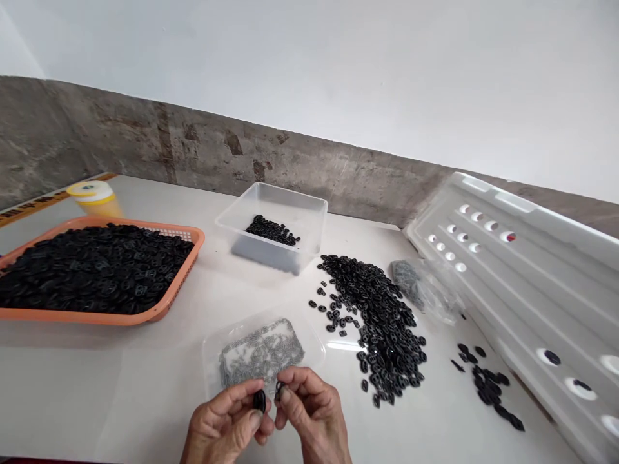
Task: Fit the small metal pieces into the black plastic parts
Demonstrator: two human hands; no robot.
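My left hand (229,422) pinches a black oval plastic piece (260,401) between thumb and fingertips. Close beside it, my right hand (312,412) is closed on a small dark part (279,390), mostly covered by the fingers, so its kind is unclear. Both hands are held over the near edge of a shallow clear tray (211,351), which contains many small silvery metal pieces (261,351). A spread-out pile of small black oval pieces with holes (377,316) lies on the table to the right of the hands.
An orange basket (199,241) full of black ovals (101,267) stands left, with a yellow-lidded cup (97,198) behind. A clear bin (314,225) holds more small black pieces (271,230). At right are a plastic bag (425,290), loose black pieces (488,386) and a leaning white perforated panel (532,277).
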